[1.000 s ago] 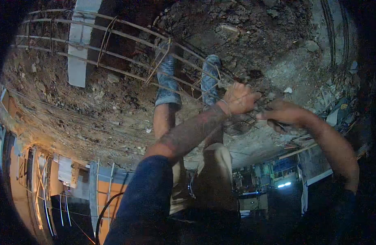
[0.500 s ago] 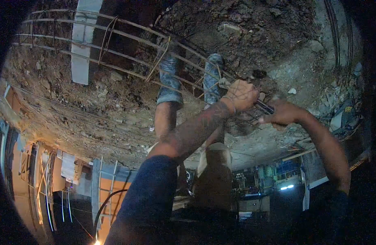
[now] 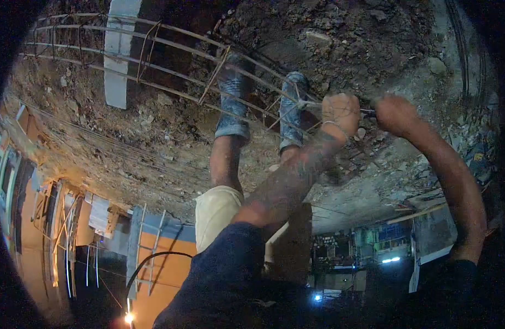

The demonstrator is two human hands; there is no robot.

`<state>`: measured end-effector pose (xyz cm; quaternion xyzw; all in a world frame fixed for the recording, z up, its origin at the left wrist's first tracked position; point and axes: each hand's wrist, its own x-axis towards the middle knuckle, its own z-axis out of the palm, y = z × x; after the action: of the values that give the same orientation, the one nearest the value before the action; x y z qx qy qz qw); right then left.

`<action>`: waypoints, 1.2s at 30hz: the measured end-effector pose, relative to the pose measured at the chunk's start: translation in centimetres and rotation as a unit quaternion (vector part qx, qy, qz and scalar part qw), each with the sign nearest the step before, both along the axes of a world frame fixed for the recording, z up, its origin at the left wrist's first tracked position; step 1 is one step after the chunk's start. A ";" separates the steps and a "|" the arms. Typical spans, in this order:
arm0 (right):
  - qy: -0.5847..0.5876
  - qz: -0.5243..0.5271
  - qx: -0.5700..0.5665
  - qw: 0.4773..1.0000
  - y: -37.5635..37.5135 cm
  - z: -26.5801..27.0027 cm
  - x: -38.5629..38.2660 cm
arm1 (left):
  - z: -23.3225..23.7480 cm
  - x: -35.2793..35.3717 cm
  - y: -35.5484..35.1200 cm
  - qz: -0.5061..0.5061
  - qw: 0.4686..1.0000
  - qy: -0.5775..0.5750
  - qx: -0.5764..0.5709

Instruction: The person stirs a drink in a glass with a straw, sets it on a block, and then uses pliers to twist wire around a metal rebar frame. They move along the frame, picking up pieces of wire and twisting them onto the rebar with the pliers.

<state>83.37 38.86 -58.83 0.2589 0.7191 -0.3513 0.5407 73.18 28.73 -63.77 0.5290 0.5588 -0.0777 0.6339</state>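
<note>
My left hand (image 3: 341, 114) is closed in a fist at the right end of the rebar cage (image 3: 178, 68). It seems wrapped round a slim rod-like tool (image 3: 367, 112), whose exact kind I cannot make out. A thin pale shaft comes out on the left of this fist and reaches a light-coloured piece at the cage's bars. My right hand (image 3: 396, 114), slightly blurred, is closed just to the right, gripping the dark end of the same tool. Most of the tool is hidden inside both fists. Tied stirrups cross the cage's long bars.
My legs, in pale shorts (image 3: 219, 214) and blue patterned leg coverings (image 3: 232, 104), stand by the cage. A light board (image 3: 116, 82) lies beneath the bars. Rough soil and rubble (image 3: 340, 49) surround me. Thin rods (image 3: 458, 55) lie at upper right; a lamp (image 3: 129, 317) glows at lower left.
My right hand has moved up and right, its fingers now closed round the tool's dark end. My left hand has shifted slightly right and up. The view has tilted a little.
</note>
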 end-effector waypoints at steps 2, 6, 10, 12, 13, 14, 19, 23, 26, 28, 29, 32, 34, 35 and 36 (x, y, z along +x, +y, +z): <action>0.006 0.014 -0.007 1.000 -0.2 -1.3 1.3 | 1.0 1.3 -0.7 0.039 0.994 0.051 0.092; 0.056 0.007 0.014 0.998 -0.6 -4.7 3.4 | -2.8 4.4 -2.3 0.059 0.976 0.079 0.195; 0.109 0.018 -0.036 0.993 0.7 -6.5 3.3 | -3.1 3.6 1.8 -0.001 0.998 0.011 -0.055; 0.106 0.027 -0.038 0.993 0.3 -8.2 3.9 | -3.9 4.4 0.6 -0.014 0.998 0.064 0.021; 0.102 0.036 -0.039 0.993 0.0 -9.1 4.4 | -4.7 5.3 -0.5 -0.026 0.988 0.117 0.098; 0.102 0.039 -0.038 0.993 0.0 -10.1 4.9 | -5.4 6.2 -1.5 -0.038 0.969 0.169 0.176; 0.088 0.045 -0.044 0.994 0.5 -8.8 3.4 | -3.3 6.5 0.1 0.080 0.952 0.207 0.210; 0.150 0.014 -0.051 0.987 0.5 -5.5 3.8 | -2.9 0.9 3.5 -0.028 0.998 -0.024 0.049; 0.075 0.119 0.083 0.987 -1.6 -0.9 1.0 | -2.9 -1.2 4.6 -0.098 0.978 -0.178 -0.043; 0.067 0.050 0.170 0.982 -2.7 0.8 0.4 | -4.7 -0.3 0.5 -0.025 0.973 -0.226 -0.030; 0.062 0.053 0.169 0.982 -2.9 1.8 0.1 | -4.4 -0.1 -1.1 -0.023 0.972 -0.232 -0.031; 0.086 -0.189 -0.129 0.970 -2.1 2.0 0.3 | -1.7 -1.9 -3.3 0.112 0.918 -0.221 0.310; -0.127 -0.333 -0.240 0.903 -1.4 1.8 -0.2 | -1.0 -2.2 -3.2 0.119 0.920 -0.225 0.296; -0.325 -0.453 -0.329 0.762 -1.2 1.8 -0.5 | -1.0 -2.3 -3.3 0.123 0.923 -0.228 0.283; -0.346 -0.482 -0.348 0.726 -2.2 1.7 -0.1 | -1.1 -2.4 -3.4 0.126 0.923 -0.230 0.282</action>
<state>83.28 36.62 -57.15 0.4679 0.0876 -0.6762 0.5623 70.75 25.30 -64.83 0.6147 0.4580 0.2872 0.5745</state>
